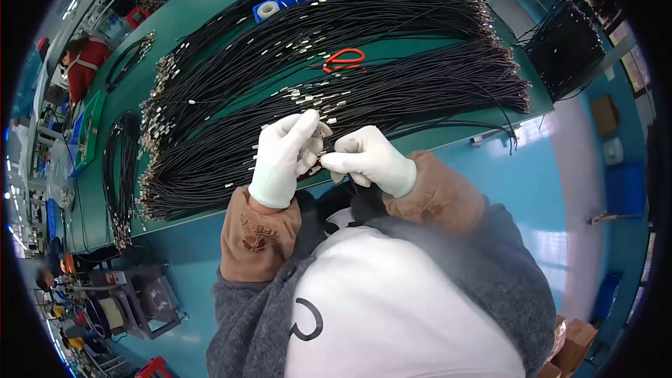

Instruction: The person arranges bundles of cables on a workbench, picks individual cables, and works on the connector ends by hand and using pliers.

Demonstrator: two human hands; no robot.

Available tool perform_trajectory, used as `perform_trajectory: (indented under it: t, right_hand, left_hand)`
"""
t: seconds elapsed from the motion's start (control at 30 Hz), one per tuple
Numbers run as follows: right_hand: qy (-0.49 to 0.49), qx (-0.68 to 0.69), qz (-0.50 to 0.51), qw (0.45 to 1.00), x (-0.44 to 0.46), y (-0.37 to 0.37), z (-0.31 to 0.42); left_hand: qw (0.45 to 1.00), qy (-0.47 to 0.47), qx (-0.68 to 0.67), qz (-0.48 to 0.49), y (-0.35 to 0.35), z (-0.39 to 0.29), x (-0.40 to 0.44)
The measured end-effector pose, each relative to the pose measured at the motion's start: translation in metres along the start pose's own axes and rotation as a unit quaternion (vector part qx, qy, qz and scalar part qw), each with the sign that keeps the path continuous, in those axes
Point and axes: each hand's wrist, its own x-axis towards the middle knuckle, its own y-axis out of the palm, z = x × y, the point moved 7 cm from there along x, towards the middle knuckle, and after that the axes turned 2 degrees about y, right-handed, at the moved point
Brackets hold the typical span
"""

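Massed black cables [392, 91] on a green worktop [203, 7], another worker [87, 63] and a glossy blue floor [504, 175] indicate a factory workshop.

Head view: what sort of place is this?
Probably a cable assembly workshop: masses of long black cables lie bundled across a green worktable, with a red-handled tool and a blue tray among them.

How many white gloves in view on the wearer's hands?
2. One on the left hand, in front of the near black cables; one on the right hand, close beside it. Neither is fully hidden.
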Motion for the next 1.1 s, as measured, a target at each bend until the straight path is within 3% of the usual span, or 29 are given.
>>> perform_trajectory:
  t: [0.1, 0.23, 0.3, 0.37, 0.4, 0.43, 0.47, 0.5, 0.53, 0.57, 0.63, 0.67, 0.73, 0.8, 0.83, 0.9, 0.93, 1.0, 1.07, 1.1]
  right_hand:
    - [0.028, 0.009, 0.001, 1.000, 0.007, -0.002, -0.007]
    - [0.011, -0.023, 0.050, 0.998, 0.026, 0.001, -0.007]
    - [-0.021, -0.074, 0.073, 0.994, 0.028, 0.004, -0.011]
    - [-0.093, -0.174, 0.097, 0.976, 0.018, 0.006, -0.013]
    - [-0.131, -0.223, 0.100, 0.961, 0.010, 0.006, -0.011]
    - [-0.146, -0.328, 0.024, 0.933, -0.002, -0.001, -0.008]
    - [-0.150, -0.427, -0.055, 0.890, -0.017, -0.008, -0.004]
    - [-0.140, -0.421, -0.086, 0.892, -0.030, -0.014, -0.012]
    - [-0.098, -0.441, -0.158, 0.878, -0.043, -0.027, -0.025]
    - [-0.054, -0.458, -0.230, 0.857, -0.059, -0.038, -0.034]
    - [0.168, -0.442, -0.307, 0.826, -0.095, -0.059, -0.059]
    - [0.176, -0.432, -0.339, 0.817, -0.113, -0.068, -0.068]
    - [0.245, -0.425, -0.468, 0.735, -0.163, -0.098, -0.100]
    - [0.242, -0.291, -0.558, 0.738, -0.217, -0.120, -0.114]
    - [0.264, -0.255, -0.597, 0.713, -0.245, -0.128, -0.116]
    - [0.151, -0.233, -0.683, 0.676, -0.296, -0.142, -0.121]
    - [0.150, -0.237, -0.687, 0.671, -0.309, -0.148, -0.125]
    - [-0.031, 0.090, -0.737, 0.670, -0.334, -0.165, -0.146]
    - [-0.205, 0.404, -0.669, 0.589, -0.341, -0.185, -0.167]
    - [-0.205, 0.400, -0.663, 0.598, -0.346, -0.200, -0.171]
  left_hand:
    - [0.998, -0.010, -0.059, 0.015, -0.004, 0.014, 0.009]
    - [0.994, -0.007, -0.099, -0.033, -0.016, 0.017, 0.015]
    - [0.986, 0.087, -0.067, -0.129, -0.031, 0.002, 0.009]
    - [0.944, 0.248, -0.105, -0.193, -0.059, -0.037, -0.006]
    - [0.946, 0.212, -0.149, -0.194, -0.084, -0.057, -0.017]
    - [0.906, 0.385, -0.103, -0.144, -0.102, -0.092, -0.027]
    - [0.901, 0.359, -0.087, -0.226, -0.127, -0.113, -0.048]
    - [0.824, 0.492, 0.162, -0.231, -0.128, -0.141, -0.071]
    - [0.767, 0.542, 0.253, -0.232, -0.131, -0.151, -0.082]
    - [0.773, 0.542, 0.249, -0.216, -0.139, -0.154, -0.084]
    - [0.861, 0.475, 0.082, -0.165, -0.161, -0.144, -0.072]
    - [0.884, 0.445, 0.016, -0.139, -0.168, -0.137, -0.066]
    - [0.906, 0.408, -0.051, -0.097, -0.179, -0.127, -0.058]
    - [0.913, 0.392, -0.088, -0.067, -0.188, -0.123, -0.057]
    - [0.915, 0.387, -0.100, -0.055, -0.192, -0.122, -0.057]
    - [0.919, 0.373, -0.126, -0.038, -0.201, -0.120, -0.054]
    - [0.918, 0.369, -0.139, -0.031, -0.207, -0.119, -0.057]
    - [0.918, 0.357, -0.170, -0.026, -0.222, -0.117, -0.059]
    - [0.917, 0.343, -0.199, -0.037, -0.243, -0.112, -0.068]
    - [0.915, 0.338, -0.214, -0.047, -0.255, -0.107, -0.074]
